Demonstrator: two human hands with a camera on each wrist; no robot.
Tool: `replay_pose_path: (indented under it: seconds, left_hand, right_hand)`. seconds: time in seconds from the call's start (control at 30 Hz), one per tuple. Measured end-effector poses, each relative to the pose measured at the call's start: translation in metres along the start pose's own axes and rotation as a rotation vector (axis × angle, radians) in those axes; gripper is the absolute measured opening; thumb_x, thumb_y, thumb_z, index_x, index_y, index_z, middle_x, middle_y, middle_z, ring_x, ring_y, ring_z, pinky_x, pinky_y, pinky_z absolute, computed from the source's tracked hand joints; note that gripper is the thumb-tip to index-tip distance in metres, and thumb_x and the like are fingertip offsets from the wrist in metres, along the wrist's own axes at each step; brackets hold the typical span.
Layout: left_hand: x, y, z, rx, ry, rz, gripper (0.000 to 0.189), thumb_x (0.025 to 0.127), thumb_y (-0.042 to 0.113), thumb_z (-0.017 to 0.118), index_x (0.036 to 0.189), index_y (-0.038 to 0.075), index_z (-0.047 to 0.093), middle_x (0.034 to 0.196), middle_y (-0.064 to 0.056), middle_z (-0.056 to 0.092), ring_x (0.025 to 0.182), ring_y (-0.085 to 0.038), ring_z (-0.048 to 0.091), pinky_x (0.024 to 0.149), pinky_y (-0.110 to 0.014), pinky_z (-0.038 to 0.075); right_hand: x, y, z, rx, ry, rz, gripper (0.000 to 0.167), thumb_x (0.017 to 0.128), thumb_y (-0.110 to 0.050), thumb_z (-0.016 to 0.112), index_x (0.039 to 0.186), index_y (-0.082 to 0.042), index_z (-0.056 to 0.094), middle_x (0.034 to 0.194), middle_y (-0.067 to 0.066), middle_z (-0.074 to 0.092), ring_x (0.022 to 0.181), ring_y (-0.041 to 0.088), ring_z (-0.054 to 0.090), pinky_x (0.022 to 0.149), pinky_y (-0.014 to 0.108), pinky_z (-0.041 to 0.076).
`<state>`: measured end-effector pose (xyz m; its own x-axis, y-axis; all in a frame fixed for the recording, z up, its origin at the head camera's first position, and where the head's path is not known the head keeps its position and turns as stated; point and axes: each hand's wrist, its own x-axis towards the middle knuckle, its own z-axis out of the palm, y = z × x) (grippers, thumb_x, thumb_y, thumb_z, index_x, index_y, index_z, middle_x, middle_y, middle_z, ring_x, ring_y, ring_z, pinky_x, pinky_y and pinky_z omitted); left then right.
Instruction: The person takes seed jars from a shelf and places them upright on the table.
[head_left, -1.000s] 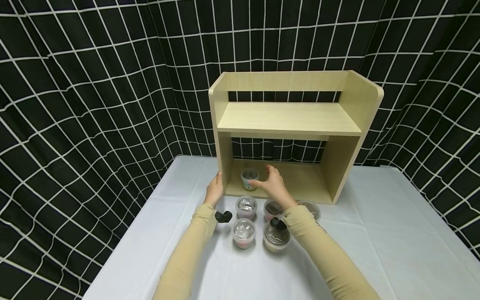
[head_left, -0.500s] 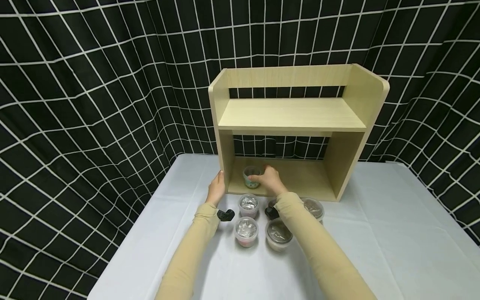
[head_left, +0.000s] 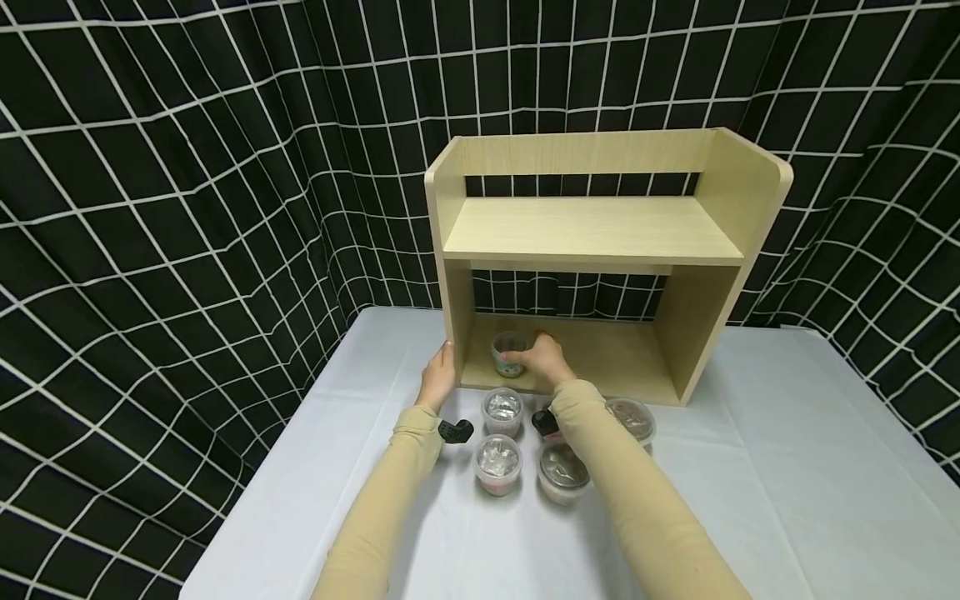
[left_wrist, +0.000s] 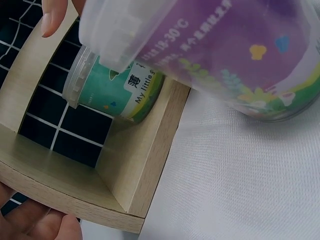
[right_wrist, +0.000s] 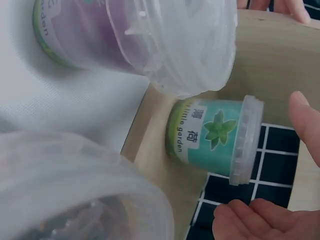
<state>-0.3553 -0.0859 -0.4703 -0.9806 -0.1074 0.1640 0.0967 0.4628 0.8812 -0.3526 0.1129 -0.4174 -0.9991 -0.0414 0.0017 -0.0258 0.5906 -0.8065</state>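
A small lidded tub [head_left: 507,360] with a teal label and a leaf picture [right_wrist: 212,135] stands on the lower board at the left of the wooden shelf [head_left: 592,262]. My right hand [head_left: 543,361] is beside it. In the right wrist view the thumb [right_wrist: 306,122] and fingers [right_wrist: 260,220] are spread about the lid, with a gap between. My left hand [head_left: 437,377] rests against the outside of the shelf's left panel [head_left: 454,308]; its fingers [left_wrist: 37,220] show past the panel edge in the left wrist view.
Several lidded tubs stand before the shelf: a purple-labelled one [left_wrist: 240,55] nearest it, a pinkish one [head_left: 497,462], a front right one [head_left: 562,471] and one [head_left: 630,417] partly behind my right sleeve. Black grid cloth [head_left: 187,208] hangs around the white table [head_left: 780,467].
My right hand's fingers have come closer together at the tub, and more of its teal label shows. The left hand stays at the panel. The head view has shifted slightly.
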Motion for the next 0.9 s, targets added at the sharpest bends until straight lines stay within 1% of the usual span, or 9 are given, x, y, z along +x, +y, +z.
replay_pose_path:
  seconds: [0.13,0.3,0.5,0.7,0.9]
  left_hand:
    - [0.000,-0.001,0.000,-0.012,-0.009,-0.007,0.057,0.102,0.042,0.023,0.140,0.003,0.039,0.139,-0.017,0.040,0.128,-0.036,0.034,0.106,-0.045,0.027]
    - [-0.001,-0.001,0.001,-0.007,-0.004,-0.001,0.057,0.102,0.043,0.023,0.140,0.003,0.040,0.139,-0.018,0.040,0.127,-0.037,0.035,0.105,-0.046,0.028]
    - [0.000,-0.003,0.003,0.003,0.002,-0.005,0.056,0.102,0.041,0.023,0.139,0.004,0.041,0.139,-0.017,0.041,0.126,-0.037,0.036,0.105,-0.045,0.028]
    - [0.000,-0.003,0.004,-0.020,0.010,-0.004,0.055,0.102,0.040,0.025,0.138,0.002,0.042,0.138,-0.018,0.042,0.126,-0.037,0.036,0.105,-0.045,0.029]
    - [-0.001,-0.001,0.002,-0.022,0.009,-0.015,0.054,0.102,0.040,0.026,0.139,0.003,0.042,0.138,-0.018,0.042,0.127,-0.036,0.036,0.105,-0.045,0.028]
  right_hand:
    - [0.001,0.000,0.004,0.020,0.002,0.004,0.081,0.077,-0.030,0.076,0.131,0.016,0.036,0.125,0.030,0.046,0.116,0.042,0.044,0.097,0.046,0.039]
    - [0.004,0.002,0.008,0.019,0.005,0.004,0.077,0.077,-0.030,0.076,0.127,0.016,0.039,0.119,0.029,0.051,0.112,0.041,0.048,0.095,0.046,0.041]
    - [0.006,0.004,0.008,0.010,0.007,0.014,0.079,0.076,-0.031,0.077,0.125,0.018,0.040,0.118,0.031,0.051,0.112,0.043,0.047,0.096,0.047,0.040]
    - [0.006,0.005,0.007,0.018,-0.007,0.025,0.078,0.075,-0.030,0.078,0.125,0.018,0.040,0.118,0.031,0.050,0.111,0.043,0.047,0.095,0.047,0.040]
    - [0.007,0.001,0.011,-0.013,0.008,-0.008,0.074,0.074,-0.028,0.078,0.121,0.018,0.044,0.114,0.032,0.052,0.107,0.043,0.050,0.094,0.046,0.042]
